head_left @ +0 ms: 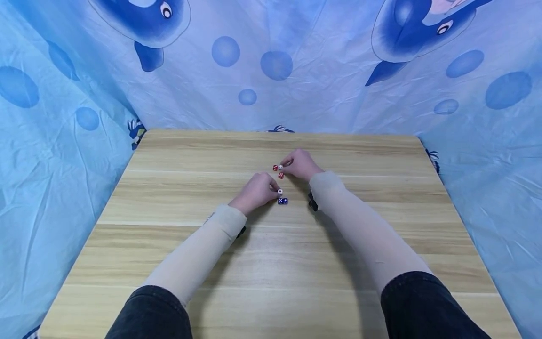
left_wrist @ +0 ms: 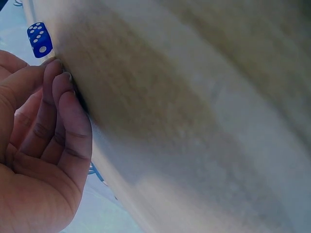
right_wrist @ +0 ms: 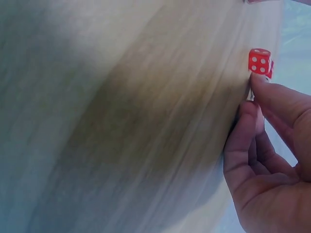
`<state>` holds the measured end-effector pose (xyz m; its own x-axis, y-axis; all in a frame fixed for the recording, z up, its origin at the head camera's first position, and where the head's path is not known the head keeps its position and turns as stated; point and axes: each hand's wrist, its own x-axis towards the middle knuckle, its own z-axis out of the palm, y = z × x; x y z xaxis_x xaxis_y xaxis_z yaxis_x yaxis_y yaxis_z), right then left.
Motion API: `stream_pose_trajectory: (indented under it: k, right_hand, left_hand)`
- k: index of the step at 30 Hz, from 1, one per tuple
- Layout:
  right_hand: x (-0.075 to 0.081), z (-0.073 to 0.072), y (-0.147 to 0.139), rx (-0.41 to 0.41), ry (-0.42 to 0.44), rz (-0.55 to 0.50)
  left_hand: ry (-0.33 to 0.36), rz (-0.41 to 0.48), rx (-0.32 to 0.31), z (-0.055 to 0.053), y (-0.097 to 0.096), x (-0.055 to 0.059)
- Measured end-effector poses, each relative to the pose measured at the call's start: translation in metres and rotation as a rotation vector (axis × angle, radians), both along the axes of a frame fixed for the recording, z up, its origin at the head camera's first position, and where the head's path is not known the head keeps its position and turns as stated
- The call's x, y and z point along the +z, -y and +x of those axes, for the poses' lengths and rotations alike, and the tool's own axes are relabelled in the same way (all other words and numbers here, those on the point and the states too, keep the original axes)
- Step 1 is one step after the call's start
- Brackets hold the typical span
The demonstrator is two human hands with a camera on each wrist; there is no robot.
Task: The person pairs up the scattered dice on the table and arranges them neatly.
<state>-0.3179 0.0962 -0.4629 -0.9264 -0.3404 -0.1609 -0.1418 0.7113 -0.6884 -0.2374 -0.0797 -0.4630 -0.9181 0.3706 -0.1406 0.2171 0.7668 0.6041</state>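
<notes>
In the head view my left hand (head_left: 257,190) pinches a white die (head_left: 280,191) between thumb and fingers. Two blue dice (head_left: 282,201) lie side by side just in front of that die, on the near side. Farther back, my right hand (head_left: 301,165) pinches another white die (head_left: 280,167). A red die (head_left: 275,168) sits beside it to the left, and a second red die (head_left: 281,175) lies a little nearer. The left wrist view shows blue (left_wrist: 40,41) past the fingertips, its white die hidden. In the right wrist view a red die (right_wrist: 259,61) stands beyond the thumb.
A light wood-grain table (head_left: 271,282) carries all the dice. Behind and at both sides hangs a blue curtain (head_left: 313,99) printed with dolphins and bubbles. Both forearms reach in from the near edge, with dark sleeves (head_left: 427,306) pushed up and pale coverings below.
</notes>
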Motion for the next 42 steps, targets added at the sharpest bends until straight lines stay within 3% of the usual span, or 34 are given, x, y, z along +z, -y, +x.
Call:
stream_pose_trajectory:
  k: [12,20,27,35,42]
  right_hand:
    - [-0.002,0.013,-0.023,-0.026,-0.012,-0.040]
    - [-0.004,0.042,-0.035,0.002,0.006,-0.039]
    - [-0.004,0.063,-0.028,0.104,0.027,-0.057]
    - [-0.008,0.064,-0.027,0.162,0.011,-0.084]
    - [-0.006,0.064,-0.028,0.144,0.054,-0.105]
  left_hand:
    - [-0.004,-0.006,0.009,0.001,0.000,-0.001]
    - [-0.015,-0.006,0.004,0.002,0.000,-0.002]
    - [-0.012,0.004,0.017,0.001,-0.002,-0.003]
    - [-0.020,0.002,0.001,0.000,-0.002,-0.003]
    - [-0.017,0.005,-0.021,-0.002,0.000,-0.003]
